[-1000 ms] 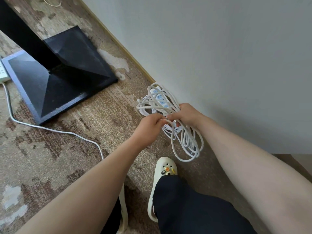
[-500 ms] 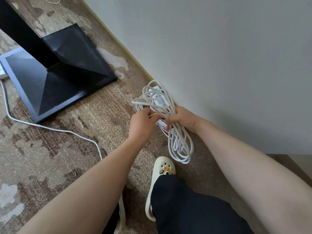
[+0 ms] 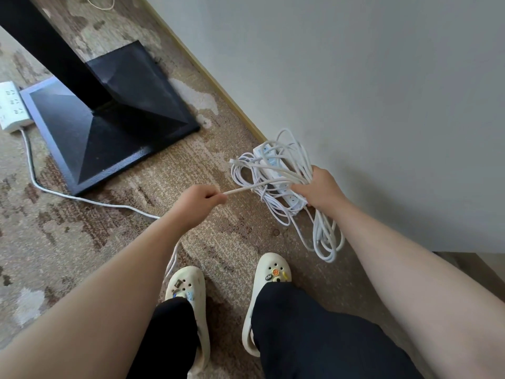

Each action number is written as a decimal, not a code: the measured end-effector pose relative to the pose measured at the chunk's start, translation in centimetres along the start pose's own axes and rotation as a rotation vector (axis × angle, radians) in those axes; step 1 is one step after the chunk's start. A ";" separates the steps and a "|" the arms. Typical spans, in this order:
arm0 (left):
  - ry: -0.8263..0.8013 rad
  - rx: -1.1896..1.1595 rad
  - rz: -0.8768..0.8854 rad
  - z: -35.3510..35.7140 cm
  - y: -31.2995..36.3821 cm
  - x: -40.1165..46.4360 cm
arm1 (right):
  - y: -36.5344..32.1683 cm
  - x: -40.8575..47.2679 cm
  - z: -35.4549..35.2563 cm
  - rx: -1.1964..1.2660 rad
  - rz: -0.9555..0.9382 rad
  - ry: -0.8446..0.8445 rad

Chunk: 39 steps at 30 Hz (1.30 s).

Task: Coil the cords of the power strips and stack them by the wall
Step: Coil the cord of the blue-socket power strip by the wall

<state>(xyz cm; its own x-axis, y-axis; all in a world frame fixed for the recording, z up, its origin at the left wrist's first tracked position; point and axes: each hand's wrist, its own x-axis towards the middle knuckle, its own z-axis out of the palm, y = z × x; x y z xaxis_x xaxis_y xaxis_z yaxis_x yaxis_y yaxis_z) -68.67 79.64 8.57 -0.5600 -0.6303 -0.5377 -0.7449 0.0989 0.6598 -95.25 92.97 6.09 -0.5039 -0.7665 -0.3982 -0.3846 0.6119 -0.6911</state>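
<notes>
**cordguy:** White plastic power strip (image 3: 284,184) with its looped white cord (image 3: 276,173) is sitting on the patterned brown carpet (image 3: 82,242) right beside the pale wall (image 3: 355,91). Right hand (image 3: 318,188) is curled round the bundle, left hand (image 3: 200,201) pinches one cord strand pulled out sideways.

**tidy_tom:** I'd keep that strand snug and wrap it across the loops so they can't spring apart, with the right hand pinning everything.

**cordguy:** Makes sense. Strip's long axis runs roughly along the wall, far end pointing away from the cream clogs (image 3: 269,296).
</notes>
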 end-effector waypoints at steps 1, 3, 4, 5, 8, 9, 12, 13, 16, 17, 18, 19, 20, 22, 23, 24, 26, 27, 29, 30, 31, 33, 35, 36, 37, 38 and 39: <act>0.003 -0.005 0.001 -0.6 -0.5 -0.2 | 0.0 0.0 -0.1 0.001 0.003 0.015; 0.026 -0.027 -0.007 -2.1 -1.4 -0.7 | 0.0 0.2 -0.2 -0.004 0.020 0.050; 0.048 -0.036 -0.016 -2.9 -1.8 -0.9 | -0.1 0.2 -0.3 -0.004 0.033 0.072; 0.075 -0.045 -0.026 -3.8 -2.1 -1.2 | -0.1 0.3 -0.5 -0.001 0.044 0.093; 0.173 -0.067 -0.044 -5.7 -2.6 -2.0 | -0.4 0.6 -0.9 -0.021 0.065 0.136; 0.200 -0.082 -0.039 -5.8 -2.2 -2.1 | -0.4 0.7 -0.9 -0.055 0.070 0.141; 0.224 -0.155 0.020 -4.4 1.4 -2.1 | -0.6 0.6 -0.5 -0.166 0.090 0.138; 0.204 -0.174 0.060 -3.5 2.9 -2.0 | -0.6 0.6 -0.2 -0.161 0.098 0.131; 0.086 -0.166 0.201 -0.4 6.9 -2.0 | -0.4 0.2 0.5 -0.047 0.102 0.113; 0.073 -0.149 0.216 0.5 7.4 -1.9 | -0.4 0.1 0.6 -0.018 0.103 0.116; 0.080 -0.146 0.195 1.0 7.3 -1.7 | -0.3 0.0 0.5 0.006 0.108 0.129; 0.097 -0.159 0.138 1.2 6.7 -1.5 | -0.2 -0.1 0.3 0.022 0.120 0.152; 0.116 -0.178 0.065 1.0 5.7 -1.3 | -0.2 -0.1 0.0 0.026 0.130 0.176; 0.148 -0.181 -0.047 0.0 3.0 -1.1 | 0.0 0.1 -0.8 -0.032 0.138 0.193; 0.166 -0.165 -0.067 -0.6 1.7 -1.0 | 0.0 0.2 -1.1 -0.083 0.138 0.189; 0.187 -0.144 -0.066 -1.2 0.6 -1.0 | 0.0 0.2 -1.4 -0.117 0.135 0.186; 0.200 -0.099 -0.051 -2.3 -1.0 -1.0 | -0.1 0.4 -1.9 -0.120 0.128 0.185; 0.181 -0.083 -0.046 -2.7 -1.8 -1.1 | -0.2 0.4 -2.2 -0.111 0.129 0.189; 0.121 -0.059 -0.049 -3.6 -3.8 -1.6 | 0.1 0.5 -3.0 -0.115 0.138 0.216; 0.108 -0.047 -0.069 -4.0 -4.9 -2.0 | 0.4 0.5 -3.4 -0.138 0.136 0.231; 0.117 -0.039 -0.099 -4.3 -5.9 -2.4 | 0.6 0.5 -3.6 -0.170 0.133 0.243; 0.175 -0.062 -0.163 -4.7 -6.9 -2.7 | 0.8 0.4 -3.4 -0.230 0.133 0.245; 0.263 -0.151 -0.191 -4.5 -5.6 -2.1 | 0.6 0.2 -2.6 -0.243 0.142 0.226; 0.294 -0.205 -0.175 -4.2 -4.1 -1.7 | 0.4 0.1 -2.2 -0.224 0.144 0.220; 0.306 -0.254 -0.140 -3.9 -2.3 -1.2 | 0.3 0.1 -1.7 -0.185 0.149 0.223; 0.302 -0.296 -0.092 -3.5 -0.3 -0.7 | 0.1 0.2 -1.4 -0.132 0.156 0.233; 0.291 -0.333 -0.041 -2.9 1.8 -0.4 | -0.1 0.2 -1.2 -0.078 0.165 0.247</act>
<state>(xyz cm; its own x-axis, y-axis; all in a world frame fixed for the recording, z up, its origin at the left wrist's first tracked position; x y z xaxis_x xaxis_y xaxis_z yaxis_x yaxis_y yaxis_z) -68.73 77.84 11.47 -0.3719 -0.8237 -0.4281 -0.5799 -0.1539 0.8000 -96.21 93.01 6.76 -0.7336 -0.5907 -0.3360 -0.3355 0.7448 -0.5768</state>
